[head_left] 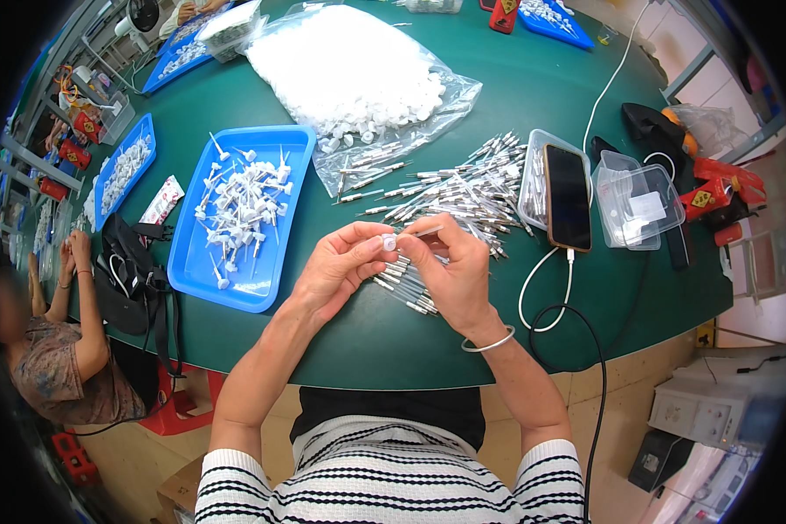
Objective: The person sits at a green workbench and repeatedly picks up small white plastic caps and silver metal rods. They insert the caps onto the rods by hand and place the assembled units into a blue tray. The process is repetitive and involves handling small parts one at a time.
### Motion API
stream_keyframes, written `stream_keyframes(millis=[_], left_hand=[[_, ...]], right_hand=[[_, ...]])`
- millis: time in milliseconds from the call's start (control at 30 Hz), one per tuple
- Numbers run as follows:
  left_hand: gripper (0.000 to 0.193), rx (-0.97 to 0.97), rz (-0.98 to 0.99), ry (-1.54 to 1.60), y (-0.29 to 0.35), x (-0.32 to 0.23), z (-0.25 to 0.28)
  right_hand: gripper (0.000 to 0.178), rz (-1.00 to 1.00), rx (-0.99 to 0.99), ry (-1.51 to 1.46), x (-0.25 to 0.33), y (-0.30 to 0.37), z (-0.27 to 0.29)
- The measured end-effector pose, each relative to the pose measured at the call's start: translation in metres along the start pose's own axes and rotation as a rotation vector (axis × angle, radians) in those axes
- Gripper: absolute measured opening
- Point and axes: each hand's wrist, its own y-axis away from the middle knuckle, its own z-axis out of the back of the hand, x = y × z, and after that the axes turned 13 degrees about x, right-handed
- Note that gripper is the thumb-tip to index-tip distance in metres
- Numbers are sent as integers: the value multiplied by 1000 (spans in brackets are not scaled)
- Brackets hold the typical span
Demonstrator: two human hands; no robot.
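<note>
Fingers [368, 251] of the left hand [326, 278] are pinching a small white cap [389, 242] above the near part of the surface [341, 360]. On the right hand [450, 266], thumb and forefinger are gripping a thin rod [429, 231] beside the cap; whether the two parts are touching cannot be told. Both grips are standing narrow, presumably because parts this small are requiring fingertip control. The hands are meeting in front of the torso, a position likely serving close sight and steady alignment.

To the left, a blue tray [203, 284] is holding stemmed white pieces [244, 199]; its raised rim is probably keeping them from scattering. Beyond the hands, a clear bag [458, 94] is containing many white caps [349, 79], apparently lying with its contents toward the person for short reaching. A rod pile [463, 192] is spreading beyond and beneath the right hand, seemingly for the same reason. Farther right, a phone [568, 196] is lying beside a clear container [533, 166], apparently outside the working area.
</note>
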Motion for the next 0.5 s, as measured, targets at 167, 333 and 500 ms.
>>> stream_keyframes(millis=[167, 333, 500], left_hand=[[22, 28, 7, 60, 0, 1, 3], [22, 40, 10, 92, 0, 1, 4], [22, 55, 9, 117, 0, 1, 4]], right_hand=[[9, -53, 20, -102, 3, 0, 1], [9, -42, 18, -126, 1, 0, 1], [10, -52, 17, -112, 1, 0, 1]])
